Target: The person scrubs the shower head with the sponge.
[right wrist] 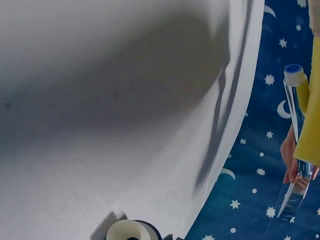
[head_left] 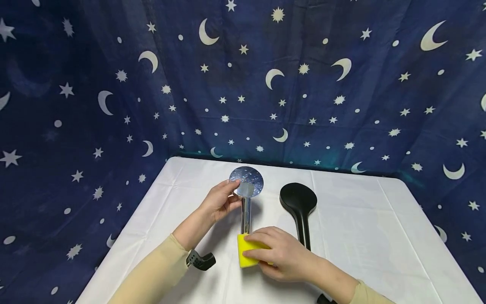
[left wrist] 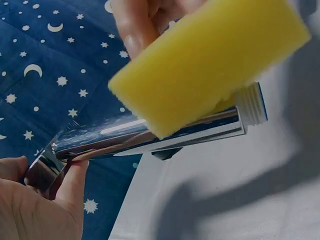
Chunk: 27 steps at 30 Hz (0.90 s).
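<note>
A shiny chrome shower head [head_left: 246, 215] is held up over the table by my left hand [head_left: 220, 202], thumb on its round face and fingers behind. In the left wrist view, its chrome handle [left wrist: 200, 132] ends in a pale threaded tip [left wrist: 252, 105]. My right hand [head_left: 282, 255] grips a yellow sponge [head_left: 245, 251] against the lower handle. The sponge [left wrist: 205, 65] hides part of the handle in that view. At the right edge of the right wrist view, the sponge [right wrist: 311, 120] touches the chrome handle near its tip.
A black shower head [head_left: 298, 198] lies on the white-covered table [head_left: 364, 228], its handle partly behind my right hand. A round cream end [right wrist: 125, 231] with a hole shows in the right wrist view. Dark blue star-and-moon cloth [head_left: 243, 84] hangs behind the table.
</note>
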### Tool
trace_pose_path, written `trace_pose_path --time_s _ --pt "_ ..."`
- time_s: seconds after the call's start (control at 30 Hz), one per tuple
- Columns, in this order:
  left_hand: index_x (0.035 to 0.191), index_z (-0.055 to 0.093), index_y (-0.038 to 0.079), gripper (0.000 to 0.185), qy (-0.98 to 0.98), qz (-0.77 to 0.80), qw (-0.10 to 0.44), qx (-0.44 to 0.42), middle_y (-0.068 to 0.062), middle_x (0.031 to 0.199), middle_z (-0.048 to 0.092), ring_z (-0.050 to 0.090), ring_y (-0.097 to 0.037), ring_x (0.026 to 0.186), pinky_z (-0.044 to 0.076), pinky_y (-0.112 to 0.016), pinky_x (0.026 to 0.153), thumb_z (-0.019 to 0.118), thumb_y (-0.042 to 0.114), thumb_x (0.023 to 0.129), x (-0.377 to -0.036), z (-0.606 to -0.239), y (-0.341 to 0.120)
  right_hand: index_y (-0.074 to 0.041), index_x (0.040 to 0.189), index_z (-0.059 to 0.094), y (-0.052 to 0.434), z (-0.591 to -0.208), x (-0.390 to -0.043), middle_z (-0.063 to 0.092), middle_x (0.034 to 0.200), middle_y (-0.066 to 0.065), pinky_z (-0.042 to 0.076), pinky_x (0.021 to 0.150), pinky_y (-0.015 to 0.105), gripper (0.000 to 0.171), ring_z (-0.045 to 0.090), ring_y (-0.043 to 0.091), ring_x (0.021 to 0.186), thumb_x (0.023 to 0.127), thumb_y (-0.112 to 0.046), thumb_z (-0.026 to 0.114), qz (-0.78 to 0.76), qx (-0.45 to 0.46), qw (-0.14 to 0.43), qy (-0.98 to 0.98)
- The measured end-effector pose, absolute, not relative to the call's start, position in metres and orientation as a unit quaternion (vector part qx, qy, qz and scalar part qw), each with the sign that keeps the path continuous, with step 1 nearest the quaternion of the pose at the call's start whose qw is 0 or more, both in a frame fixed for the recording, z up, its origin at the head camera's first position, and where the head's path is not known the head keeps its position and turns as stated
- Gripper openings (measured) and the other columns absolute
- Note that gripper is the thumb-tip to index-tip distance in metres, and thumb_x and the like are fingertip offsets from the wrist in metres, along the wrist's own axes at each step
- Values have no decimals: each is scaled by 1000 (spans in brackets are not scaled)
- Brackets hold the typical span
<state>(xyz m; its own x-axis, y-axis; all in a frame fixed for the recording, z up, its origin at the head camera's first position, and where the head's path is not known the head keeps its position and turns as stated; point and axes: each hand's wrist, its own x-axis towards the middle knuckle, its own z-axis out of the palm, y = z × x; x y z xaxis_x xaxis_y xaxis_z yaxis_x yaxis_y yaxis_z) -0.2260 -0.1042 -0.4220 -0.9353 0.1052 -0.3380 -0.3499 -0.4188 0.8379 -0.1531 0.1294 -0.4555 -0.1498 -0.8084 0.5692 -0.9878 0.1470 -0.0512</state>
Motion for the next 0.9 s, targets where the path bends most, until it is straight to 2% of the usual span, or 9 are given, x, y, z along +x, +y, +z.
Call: trace_pose_path --time_s 0.1,0.3,0.43,0.6,0.77,0.9 --pt "142 47 3 45 540 824 135 -111 -21 110 66 73 -19 74 61 -30 64 63 22 104 -225 -422 -103 -23 127 70 130 -455 -154 60 139 3 49 103 38 51 58 21 123 78 -11 76 201 618 208 -731" --pt "152 37 9 60 586 788 145 -119 -24 127 60 73 -17 70 61 -31 61 66 27 102 -220 -420 -100 -20 122 72 132 -451 -177 63 134 8 53 97 43 36 61 28 118 88 -12 64 196 585 267 -740" --pt "150 38 9 58 604 773 152 -121 -21 125 58 73 -18 73 62 -33 62 64 31 103 -217 -419 -99 -19 123 73 132 -447 -187 63 134 10 53 95 47 34 61 31 118 90 -13 68 200 539 294 -763" --pt "148 39 8 55 615 766 145 -120 -24 127 57 71 -20 81 62 -35 67 62 32 104 -216 -419 -98 -21 128 71 132 -446 -188 60 139 10 52 97 49 46 59 31 121 84 -13 76 197 507 286 -789" --pt "146 41 6 52 600 778 140 -122 -22 126 57 70 -20 85 62 -35 68 62 31 105 -219 -419 -100 -22 137 66 132 -453 -182 55 146 11 52 98 47 56 60 30 120 82 -12 77 209 532 271 -774" --pt "144 44 6 48 570 800 134 -131 -13 111 58 69 -18 81 62 -34 66 61 29 105 -223 -418 -103 -22 140 64 131 -457 -168 53 148 11 53 97 44 58 60 28 118 83 -12 72 217 585 250 -740"
